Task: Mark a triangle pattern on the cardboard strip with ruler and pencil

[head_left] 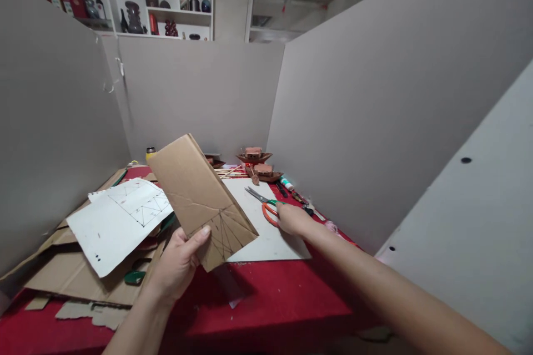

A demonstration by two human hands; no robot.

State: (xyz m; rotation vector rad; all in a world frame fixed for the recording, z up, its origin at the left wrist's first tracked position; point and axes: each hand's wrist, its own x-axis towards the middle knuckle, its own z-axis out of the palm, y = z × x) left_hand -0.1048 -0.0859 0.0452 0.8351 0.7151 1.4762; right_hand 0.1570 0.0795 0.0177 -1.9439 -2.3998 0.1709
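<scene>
My left hand (182, 258) grips a folded piece of cardboard (189, 183) by its lower end, thumb on the front face. Dark pen lines fan out across the cardboard's lower part. The piece is held tilted above the table. At the right, my right hand (291, 218) is closed on a pair of scissors (266, 202) with one orange and one green handle. Their blades point left and look slightly parted, over a white board (266, 241). The scissors and the cardboard are apart.
Sheets with drawn lines (120, 227) lie on a stack of cardboard (79, 274) at the left. Model boats (263, 170) and thin wooden sticks (231, 172) are at the back of the red-covered table (287, 299). Grey partitions (200, 89) enclose it on several sides.
</scene>
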